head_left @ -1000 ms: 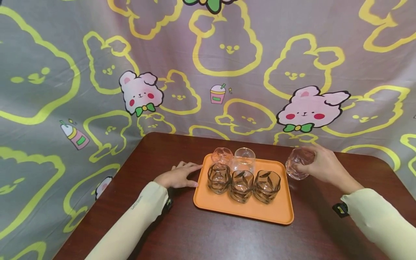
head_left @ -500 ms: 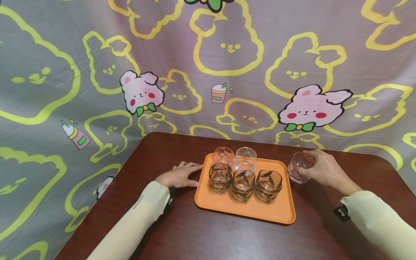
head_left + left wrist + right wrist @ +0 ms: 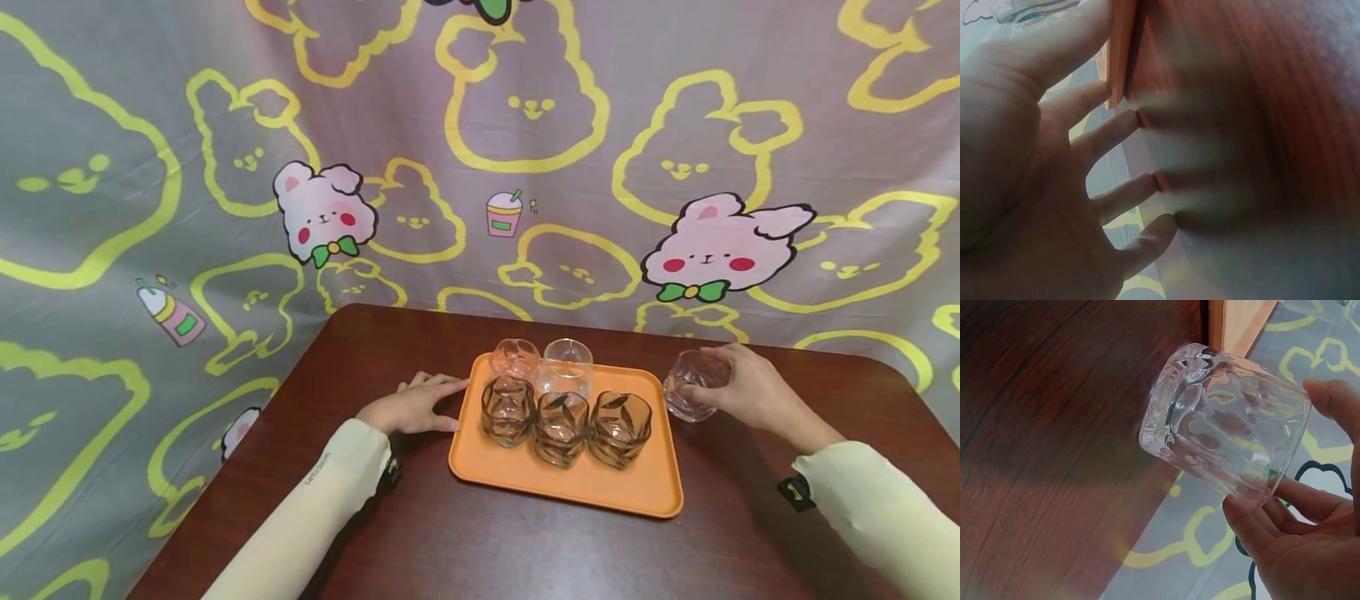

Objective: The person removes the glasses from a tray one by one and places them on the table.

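- Clear, wavy-sided glass tumbler [image 3: 1229,425] is pinched near its rim by the right hand [image 3: 742,387], thumb on one side and fingers on the other, spaced only as wide as the glass.
- That tumbler is just outside the orange rectangular plastic tray [image 3: 555,487], at about two o'clock from the tray's middle. Whether its base touches the dark red-brown wooden bench [image 3: 442,542] cannot be told.
- The left hand [image 3: 411,406] is spread wide and grips nothing, between nine and ten o'clock, with its index fingertip at the tray's edge; it seems to steady the tray.
- Three smoky-brown faceted glass tumblers [image 3: 560,429] stand in a row across the tray; behind them are a short pinkish glass tumbler [image 3: 515,360] at eleven o'clock and a taller colourless glass tumbler [image 3: 567,375] at twelve.
- The step in hand, as judged, is handling the clear tumbler beside the tray.
- If it is to travel towards eight o'clock, the next move calls for a lift clear of the tray's rim; if it is to stay, a level base before the fingers loosen.
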Demonstrator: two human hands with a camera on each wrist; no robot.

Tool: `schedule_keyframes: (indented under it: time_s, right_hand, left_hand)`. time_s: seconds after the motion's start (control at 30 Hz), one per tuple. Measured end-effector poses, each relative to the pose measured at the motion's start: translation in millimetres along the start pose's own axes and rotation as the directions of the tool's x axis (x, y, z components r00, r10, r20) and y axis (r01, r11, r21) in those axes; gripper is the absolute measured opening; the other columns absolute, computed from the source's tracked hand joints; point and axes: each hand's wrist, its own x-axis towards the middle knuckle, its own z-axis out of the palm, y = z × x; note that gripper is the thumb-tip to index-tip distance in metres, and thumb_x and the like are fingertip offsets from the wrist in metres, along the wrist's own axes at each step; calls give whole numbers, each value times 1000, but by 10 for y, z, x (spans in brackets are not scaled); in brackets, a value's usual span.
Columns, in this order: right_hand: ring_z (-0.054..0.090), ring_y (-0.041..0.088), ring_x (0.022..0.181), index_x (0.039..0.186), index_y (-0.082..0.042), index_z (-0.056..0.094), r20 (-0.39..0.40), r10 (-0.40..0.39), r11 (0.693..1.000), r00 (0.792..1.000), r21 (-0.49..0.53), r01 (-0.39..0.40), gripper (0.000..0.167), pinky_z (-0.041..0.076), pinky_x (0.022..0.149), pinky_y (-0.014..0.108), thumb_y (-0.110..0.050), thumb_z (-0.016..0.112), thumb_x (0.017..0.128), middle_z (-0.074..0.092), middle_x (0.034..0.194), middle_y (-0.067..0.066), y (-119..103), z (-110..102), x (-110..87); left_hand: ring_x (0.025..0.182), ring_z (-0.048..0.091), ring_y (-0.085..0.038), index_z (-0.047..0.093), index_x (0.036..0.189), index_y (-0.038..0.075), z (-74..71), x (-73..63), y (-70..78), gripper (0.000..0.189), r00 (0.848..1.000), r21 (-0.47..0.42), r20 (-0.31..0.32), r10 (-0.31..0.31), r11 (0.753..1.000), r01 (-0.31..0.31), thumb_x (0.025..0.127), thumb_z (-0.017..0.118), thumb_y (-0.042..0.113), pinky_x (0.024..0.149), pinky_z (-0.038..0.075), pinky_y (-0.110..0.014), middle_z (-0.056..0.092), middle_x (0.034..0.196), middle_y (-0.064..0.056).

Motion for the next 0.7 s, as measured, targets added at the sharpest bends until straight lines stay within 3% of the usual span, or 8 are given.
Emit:
schedule_keyframes:
  time_s: [0.37, 0.5, 0.7]
  right_hand:
    - [36, 51, 119, 132, 13, 43, -1, -24, 1000, 1000, -3, 24, 91, 32, 90, 66, -48, 77, 74, 41, 130, 34, -43, -53, 20]
    - [36, 49, 119, 133, 11, 44, -29, -52, 999, 998, 7, 52, 93, 31, 91, 66, -52, 76, 73, 42, 131, 32, -126, -95, 38]
    - [36, 48, 122, 131, 9, 48, -53, -115, 993, 992, 13, 116, 84, 31, 92, 65, -47, 77, 75, 44, 132, 31, -310, -124, 57]
  left_hand:
    - [135, 23, -32, 35, 148, 29, 7, 2, -4, 75, 1000, 5, 5, -12, 1000, 12, 83, 68, 46, 101, 20, -62, 34, 148, 0]
    - [134, 24, -31, 35, 148, 29, 8, 6, -3, 75, 1000, 1, 2, -17, 1000, 17, 83, 69, 46, 100, 19, -63, 35, 147, 1]
    - [134, 24, -31, 34, 148, 30, -6, -3, 23, 75, 1000, 0, 2, -23, 1000, 23, 83, 69, 46, 101, 19, -63, 35, 147, 1]
